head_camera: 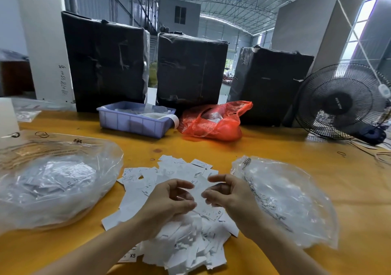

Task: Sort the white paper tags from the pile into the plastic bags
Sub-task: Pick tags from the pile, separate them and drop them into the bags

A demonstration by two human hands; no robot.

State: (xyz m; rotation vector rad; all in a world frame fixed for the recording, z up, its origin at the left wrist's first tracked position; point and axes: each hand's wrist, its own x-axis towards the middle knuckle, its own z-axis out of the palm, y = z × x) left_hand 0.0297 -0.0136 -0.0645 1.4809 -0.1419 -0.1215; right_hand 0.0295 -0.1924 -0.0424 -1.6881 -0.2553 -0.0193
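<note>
Fingers of both the left hand and right hand curl together, pinching one white tag above the pile of tags on the yellow tabletop, flanked by the left plastic bag and right plastic bag, with a blue tray and red bag beyond.

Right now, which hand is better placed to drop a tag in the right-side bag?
Probably the right hand. It hovers over the tag pile right beside the right clear plastic bag. The left hand sits farther from it, and would have to cross over.
</note>
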